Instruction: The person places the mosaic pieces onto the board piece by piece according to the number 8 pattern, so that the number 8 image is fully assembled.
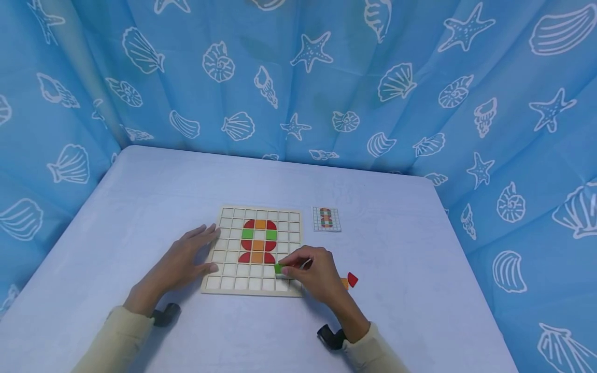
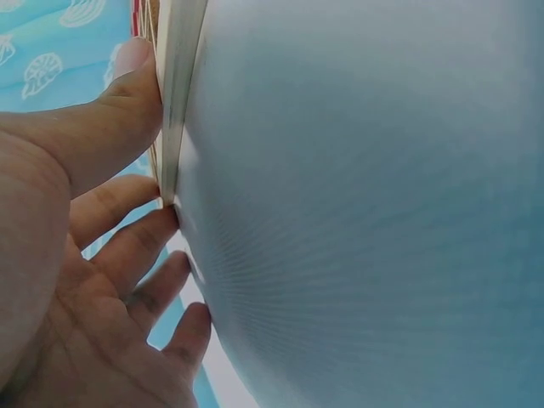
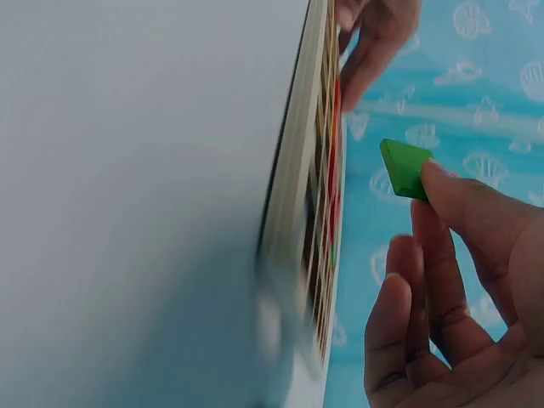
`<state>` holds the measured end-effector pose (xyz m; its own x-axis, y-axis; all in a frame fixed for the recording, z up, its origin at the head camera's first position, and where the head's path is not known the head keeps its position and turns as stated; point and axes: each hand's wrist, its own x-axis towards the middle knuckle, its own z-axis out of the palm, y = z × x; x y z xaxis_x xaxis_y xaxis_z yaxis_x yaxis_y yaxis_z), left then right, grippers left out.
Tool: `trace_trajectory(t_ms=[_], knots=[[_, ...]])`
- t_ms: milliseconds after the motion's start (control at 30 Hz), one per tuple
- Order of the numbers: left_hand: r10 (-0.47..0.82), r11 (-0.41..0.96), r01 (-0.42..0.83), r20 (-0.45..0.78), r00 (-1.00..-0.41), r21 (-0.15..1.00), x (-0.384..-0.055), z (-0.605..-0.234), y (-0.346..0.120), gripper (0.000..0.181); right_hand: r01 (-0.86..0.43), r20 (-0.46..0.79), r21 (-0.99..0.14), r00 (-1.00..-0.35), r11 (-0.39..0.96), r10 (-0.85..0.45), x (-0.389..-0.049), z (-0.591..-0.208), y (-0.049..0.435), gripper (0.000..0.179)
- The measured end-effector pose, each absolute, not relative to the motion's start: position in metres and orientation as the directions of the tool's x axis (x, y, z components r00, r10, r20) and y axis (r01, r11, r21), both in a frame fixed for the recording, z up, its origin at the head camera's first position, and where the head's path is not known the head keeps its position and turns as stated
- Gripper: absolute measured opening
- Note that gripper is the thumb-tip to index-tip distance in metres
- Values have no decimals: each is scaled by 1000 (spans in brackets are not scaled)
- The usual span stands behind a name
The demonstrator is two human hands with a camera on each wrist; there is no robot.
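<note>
A wooden grid board lies on the table, with red, orange and green tiles set in its upper middle cells. My left hand rests at the board's left edge, fingers spread and relaxed; in the left wrist view the thumb lies along the frame's side. Between thumb and fingertips my right hand pinches a green square tile over the lower right part of the grid. The right wrist view shows this green tile held by its edge, raised above the board.
A small pattern card lies beyond the board's upper right corner. Right of my right hand are a loose red tile and an orange tile, partly hidden by the wrist. A blue shell-print curtain hangs behind the white-covered table.
</note>
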<state>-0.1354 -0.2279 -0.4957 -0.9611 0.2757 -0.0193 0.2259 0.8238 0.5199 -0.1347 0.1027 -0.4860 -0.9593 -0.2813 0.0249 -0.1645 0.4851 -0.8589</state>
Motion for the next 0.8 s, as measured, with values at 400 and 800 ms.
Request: trace_trajectory(t_ms=[400, 800], knots=[[278, 824, 229, -19, -960, 519, -136, -495, -227, 90, -115, -45, -837, -960, 536, -276, -142, -485, 46, 7], [288, 824, 244, -8, -957, 512, -137, -493, -227, 90, -151, -64, -716, -958, 682, -278, -149, -488, 15, 20]])
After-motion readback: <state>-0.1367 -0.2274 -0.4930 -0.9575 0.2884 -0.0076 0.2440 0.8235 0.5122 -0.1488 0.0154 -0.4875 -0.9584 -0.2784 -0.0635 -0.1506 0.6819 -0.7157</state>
